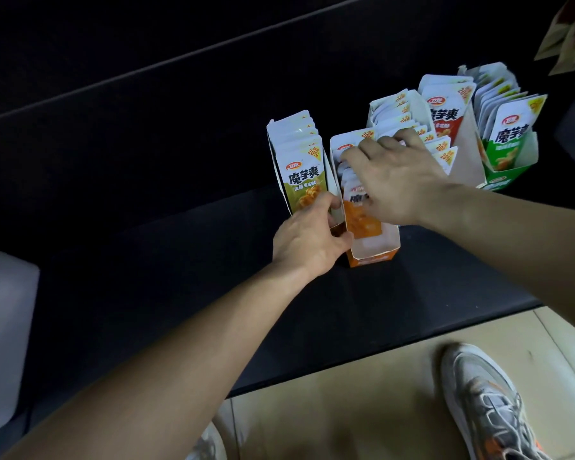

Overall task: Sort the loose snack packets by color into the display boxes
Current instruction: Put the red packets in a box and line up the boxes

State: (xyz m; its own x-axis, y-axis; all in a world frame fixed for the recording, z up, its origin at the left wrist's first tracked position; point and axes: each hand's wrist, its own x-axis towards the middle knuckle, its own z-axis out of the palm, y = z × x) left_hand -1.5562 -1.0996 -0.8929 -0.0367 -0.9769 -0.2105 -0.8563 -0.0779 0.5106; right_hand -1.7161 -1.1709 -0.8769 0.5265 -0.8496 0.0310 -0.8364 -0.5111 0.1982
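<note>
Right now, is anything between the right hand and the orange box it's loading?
Nothing visible. The right hand is already down in the orange box, gripping the orange packets that stand there. The left hand grips the olive box beside it, clear of the path.

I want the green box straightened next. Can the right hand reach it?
Probably yes, once freed: the right hand grips orange packets in the orange box; the green box stands further right, nothing above it.
</note>
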